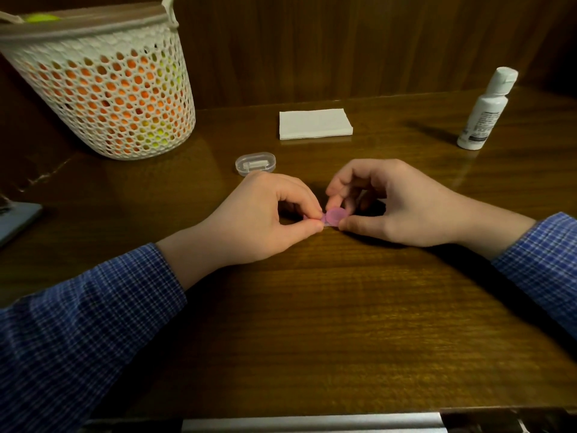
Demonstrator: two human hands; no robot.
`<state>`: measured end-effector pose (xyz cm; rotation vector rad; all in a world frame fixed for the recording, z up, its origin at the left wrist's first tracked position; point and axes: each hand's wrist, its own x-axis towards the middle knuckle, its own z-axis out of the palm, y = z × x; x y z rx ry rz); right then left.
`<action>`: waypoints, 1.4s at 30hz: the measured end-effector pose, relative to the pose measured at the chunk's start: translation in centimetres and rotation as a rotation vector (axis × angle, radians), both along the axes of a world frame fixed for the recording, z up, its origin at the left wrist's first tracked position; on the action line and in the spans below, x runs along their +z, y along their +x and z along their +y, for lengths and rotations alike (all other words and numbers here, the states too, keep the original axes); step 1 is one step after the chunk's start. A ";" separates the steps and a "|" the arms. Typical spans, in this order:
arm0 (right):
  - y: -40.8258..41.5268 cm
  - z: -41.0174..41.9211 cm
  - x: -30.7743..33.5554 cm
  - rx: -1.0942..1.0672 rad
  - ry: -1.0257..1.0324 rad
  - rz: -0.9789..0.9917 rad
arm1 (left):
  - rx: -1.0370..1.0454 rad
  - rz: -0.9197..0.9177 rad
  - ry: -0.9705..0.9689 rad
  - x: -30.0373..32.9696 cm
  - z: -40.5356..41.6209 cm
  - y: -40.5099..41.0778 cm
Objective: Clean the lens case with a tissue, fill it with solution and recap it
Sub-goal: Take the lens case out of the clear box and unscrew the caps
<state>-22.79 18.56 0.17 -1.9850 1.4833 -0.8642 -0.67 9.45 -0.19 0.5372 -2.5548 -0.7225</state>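
Dark polished wood makes up both the table [312, 307] and the panelled wall behind it. Near the middle of the table, a small pink plastic lens case [334, 217] lies low on the surface between the two hands. The left hand [265, 220] pinches the case's left end between thumb and forefinger, its other fingers curled under. The right hand [396, 204] curls its thumb and fingertips round the case's round right cap, thumb at the near edge, fingers arched over the far side. Just beyond the left knuckles sits a small clear plastic oval box [255, 163]. Farther past the fingertips of both hands lies a folded white tissue [314, 124], apart from the case. Well off beyond the right hand stands a white plastic solution bottle [486, 111], capped and upright. Away past the left hand stands a white perforated basket [103, 89] holding orange and yellow things. Both wrists wear blue checked sleeves [93, 307].
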 end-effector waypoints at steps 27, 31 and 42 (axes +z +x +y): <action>0.0 0.0 -0.3 -0.033 -0.029 0.031 | 0.007 -0.023 0.018 0.2 0.0 0.0; 0.3 -0.1 -0.3 -0.101 -0.054 0.108 | 0.015 -0.031 0.016 0.1 0.0 0.0; 0.4 0.2 0.0 -0.026 -0.013 0.080 | 0.005 -0.022 0.008 0.1 -0.1 0.0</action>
